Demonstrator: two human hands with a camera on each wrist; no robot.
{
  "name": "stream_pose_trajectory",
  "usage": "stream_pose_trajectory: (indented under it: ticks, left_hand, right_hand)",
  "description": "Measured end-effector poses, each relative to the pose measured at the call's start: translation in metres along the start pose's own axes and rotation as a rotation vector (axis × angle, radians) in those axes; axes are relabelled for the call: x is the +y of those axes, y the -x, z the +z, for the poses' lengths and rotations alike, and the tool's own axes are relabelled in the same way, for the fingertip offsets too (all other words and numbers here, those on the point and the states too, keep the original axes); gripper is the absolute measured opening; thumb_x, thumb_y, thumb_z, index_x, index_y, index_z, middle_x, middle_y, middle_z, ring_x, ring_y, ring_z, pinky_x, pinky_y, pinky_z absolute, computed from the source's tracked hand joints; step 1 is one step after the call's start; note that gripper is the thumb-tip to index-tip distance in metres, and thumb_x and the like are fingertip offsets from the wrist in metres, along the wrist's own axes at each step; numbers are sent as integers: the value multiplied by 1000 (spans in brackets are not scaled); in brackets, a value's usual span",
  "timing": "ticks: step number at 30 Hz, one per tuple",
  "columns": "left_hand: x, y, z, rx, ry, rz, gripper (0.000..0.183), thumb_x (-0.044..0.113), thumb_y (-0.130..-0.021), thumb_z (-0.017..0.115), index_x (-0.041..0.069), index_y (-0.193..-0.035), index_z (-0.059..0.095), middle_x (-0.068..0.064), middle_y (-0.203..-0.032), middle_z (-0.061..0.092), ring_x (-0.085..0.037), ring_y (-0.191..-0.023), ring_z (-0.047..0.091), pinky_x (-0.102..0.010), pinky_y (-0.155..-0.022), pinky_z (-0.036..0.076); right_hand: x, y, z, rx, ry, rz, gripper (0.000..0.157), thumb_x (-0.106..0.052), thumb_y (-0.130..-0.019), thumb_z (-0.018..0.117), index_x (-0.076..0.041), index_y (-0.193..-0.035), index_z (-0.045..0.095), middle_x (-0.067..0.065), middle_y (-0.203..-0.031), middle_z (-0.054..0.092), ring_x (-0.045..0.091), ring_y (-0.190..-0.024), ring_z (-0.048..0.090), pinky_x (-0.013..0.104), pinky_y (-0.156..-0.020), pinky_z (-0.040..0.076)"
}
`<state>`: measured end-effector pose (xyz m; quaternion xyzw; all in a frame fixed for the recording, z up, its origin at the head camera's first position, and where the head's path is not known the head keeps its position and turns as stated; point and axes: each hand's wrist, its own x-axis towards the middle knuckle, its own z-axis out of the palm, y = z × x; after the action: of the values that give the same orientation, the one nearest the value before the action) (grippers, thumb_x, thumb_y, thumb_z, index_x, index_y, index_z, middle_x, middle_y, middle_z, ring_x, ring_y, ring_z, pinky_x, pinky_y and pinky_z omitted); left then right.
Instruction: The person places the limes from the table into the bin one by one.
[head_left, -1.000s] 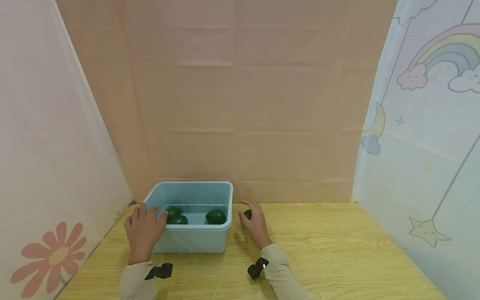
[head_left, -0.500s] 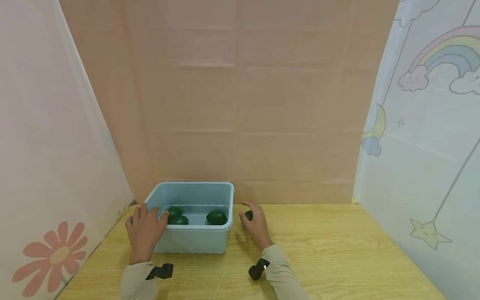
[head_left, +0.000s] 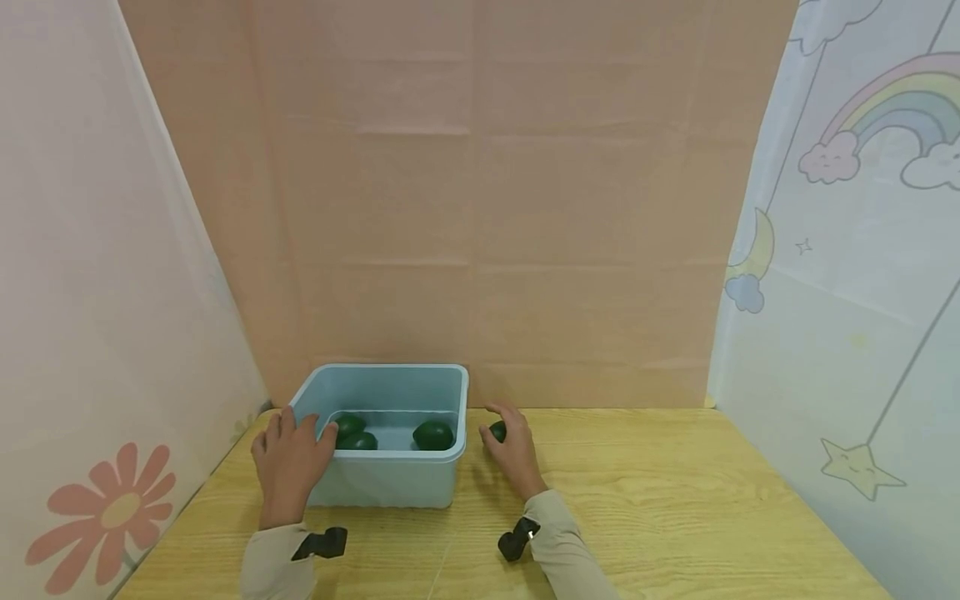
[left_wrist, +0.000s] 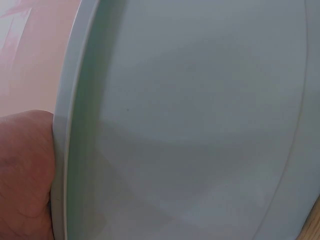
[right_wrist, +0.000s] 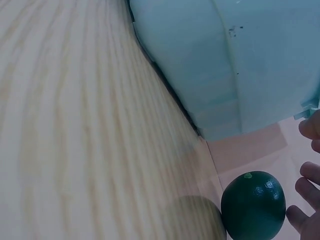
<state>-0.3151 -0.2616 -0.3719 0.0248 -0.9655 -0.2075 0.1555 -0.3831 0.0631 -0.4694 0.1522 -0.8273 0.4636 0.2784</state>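
My left hand (head_left: 291,462) grips the front left corner of a light blue plastic bin (head_left: 386,479), its thumb over the front rim. In the left wrist view part of that hand (left_wrist: 26,172) lies against the rim beside the bin's wall (left_wrist: 190,100). Three dark green avocados, one of them (head_left: 432,435), lie inside the bin. Right of it, my right hand (head_left: 513,446) bends loosely over another avocado (head_left: 498,431) on the table. In the right wrist view a fingertip borders this avocado (right_wrist: 253,206), while another digit stands apart from it.
The wood-grain table (head_left: 637,508) extends to the right of both hands. A tan paper backdrop (head_left: 480,208) rises behind it, with patterned sheets at the left (head_left: 112,333) and right (head_left: 847,350). Each wrist wears a black camera mount, such as the left one (head_left: 322,543).
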Motion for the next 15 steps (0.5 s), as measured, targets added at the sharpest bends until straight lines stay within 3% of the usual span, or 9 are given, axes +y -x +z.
stream_pose_trajectory:
  ticks: [15]
  left_hand:
    - [0, 0, -1, -4, 8, -3, 53, 33, -103, 45, -9, -135, 54, -35, -149, 28, -50, -142, 16, -68, -108, 12]
  right_hand:
    - [2, 0, 3, 9, 25, -14, 38, -3, -89, 74, -1, -125, 64, 16, -125, 63, 38, -118, 56, 56, -98, 45]
